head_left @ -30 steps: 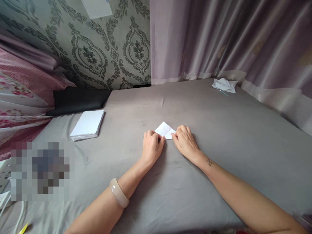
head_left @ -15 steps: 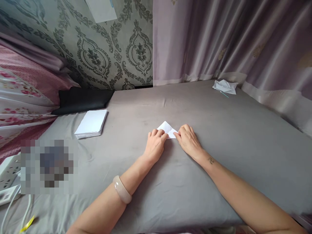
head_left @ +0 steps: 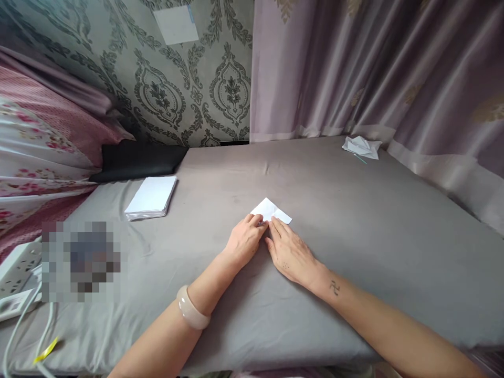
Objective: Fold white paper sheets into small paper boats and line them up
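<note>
A small folded sheet of white paper [head_left: 266, 207] lies on the grey cloth, its pointed corner facing away from me. My left hand [head_left: 244, 240] is at the paper's near left edge, fingers bent and closed on it. Beside it, my right hand [head_left: 292, 254] lies with its fingers stretched out flat on the near edge, thumb tucked toward the left hand. The fingertips of both hands almost meet and cover the paper's near edge.
A stack of white paper [head_left: 153, 195] sits to the left, before a black folded item [head_left: 142, 160]. Crumpled white papers [head_left: 361, 147] and a thin green stick [head_left: 360, 158] lie far right. At the left edge are a power strip [head_left: 18, 268], cables and a yellow scrap [head_left: 46, 350].
My right hand has moved from the paper's right corner toward its middle and flattened onto the near edge. My left hand stays at the left side. The view has shifted slightly.
</note>
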Tool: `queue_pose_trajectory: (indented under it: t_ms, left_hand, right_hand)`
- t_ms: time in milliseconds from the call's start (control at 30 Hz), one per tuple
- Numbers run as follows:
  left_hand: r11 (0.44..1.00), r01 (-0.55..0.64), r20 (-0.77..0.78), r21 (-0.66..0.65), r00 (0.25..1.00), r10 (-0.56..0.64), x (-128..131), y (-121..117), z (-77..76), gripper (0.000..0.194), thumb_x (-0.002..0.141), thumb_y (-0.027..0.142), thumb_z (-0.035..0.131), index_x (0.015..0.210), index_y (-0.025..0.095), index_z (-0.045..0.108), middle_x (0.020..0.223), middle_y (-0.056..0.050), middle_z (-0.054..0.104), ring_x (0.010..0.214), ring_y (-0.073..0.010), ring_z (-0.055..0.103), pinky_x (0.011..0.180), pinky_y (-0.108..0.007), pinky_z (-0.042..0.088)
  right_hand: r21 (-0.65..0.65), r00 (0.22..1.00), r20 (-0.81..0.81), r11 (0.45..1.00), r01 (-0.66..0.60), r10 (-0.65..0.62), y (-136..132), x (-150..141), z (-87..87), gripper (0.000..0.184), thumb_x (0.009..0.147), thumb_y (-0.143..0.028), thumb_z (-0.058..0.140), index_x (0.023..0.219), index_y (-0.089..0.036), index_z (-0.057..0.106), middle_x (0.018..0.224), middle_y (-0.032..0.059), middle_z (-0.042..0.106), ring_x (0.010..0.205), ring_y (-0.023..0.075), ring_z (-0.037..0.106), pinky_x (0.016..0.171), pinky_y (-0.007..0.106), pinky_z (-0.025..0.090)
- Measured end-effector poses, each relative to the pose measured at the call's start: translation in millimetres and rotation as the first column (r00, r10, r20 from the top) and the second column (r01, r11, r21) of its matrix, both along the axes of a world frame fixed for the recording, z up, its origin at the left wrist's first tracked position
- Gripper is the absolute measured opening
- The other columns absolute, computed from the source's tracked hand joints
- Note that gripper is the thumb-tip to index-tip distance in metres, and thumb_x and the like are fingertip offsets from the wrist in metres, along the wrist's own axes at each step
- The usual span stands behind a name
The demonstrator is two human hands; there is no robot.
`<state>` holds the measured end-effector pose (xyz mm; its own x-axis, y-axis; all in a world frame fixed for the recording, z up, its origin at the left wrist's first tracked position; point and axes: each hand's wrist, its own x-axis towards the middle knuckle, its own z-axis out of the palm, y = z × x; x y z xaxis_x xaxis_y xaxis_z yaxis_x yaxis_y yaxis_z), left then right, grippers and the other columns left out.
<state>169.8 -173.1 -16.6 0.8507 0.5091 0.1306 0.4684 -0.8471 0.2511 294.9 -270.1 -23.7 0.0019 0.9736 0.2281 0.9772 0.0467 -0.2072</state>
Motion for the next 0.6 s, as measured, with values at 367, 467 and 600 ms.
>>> queue_pose_trajectory:
  t_ms: [367,467,600]
  left_hand:
    - [0.865,-0.391,0.256,-0.314,0.842,0.474,0.3,20.1,-5.5,0.02,0.087,0.019,0.048,0.097,0.019,0.065,0.084,-0.004,0.066,0.077,-0.0169,0.061,0.071,-0.029,0.049]
    - [0.797,-0.402,0.274,-0.45,0.787,0.552,8.7,28.4,-6.8,0.034,0.087,0.031,0.054,0.118,0.018,0.054,0.084,-0.002,0.065,0.068,-0.014,0.058,0.068,-0.028,0.048]
    - [0.756,-0.318,0.287,-0.572,0.787,0.547,11.3,31.5,-6.8,0.036,0.082,0.023,0.055,0.118,0.018,0.055,0.082,-0.001,0.062,0.065,-0.0112,0.054,0.065,-0.024,0.045]
  right_hand:
    - [-0.032,0.99,0.102,0.994,0.104,-0.1,1.6,2.9,8.6,0.037,0.095,-0.032,0.041,0.122,-0.01,0.056,0.114,0.0176,0.059,0.104,0.0291,0.053,0.081,0.039,0.051]
    - [-0.031,0.991,0.091,0.994,0.103,-0.1,2.0,1.9,8.6,0.034,0.095,-0.031,0.043,0.12,-0.012,0.056,0.11,0.0163,0.059,0.1,0.028,0.053,0.079,0.039,0.051]
    - [-0.03,0.995,0.047,0.995,0.093,-0.092,1.7,2.0,6.6,0.034,0.095,-0.03,0.043,0.121,-0.011,0.053,0.113,0.0167,0.057,0.102,0.0282,0.051,0.081,0.039,0.051]
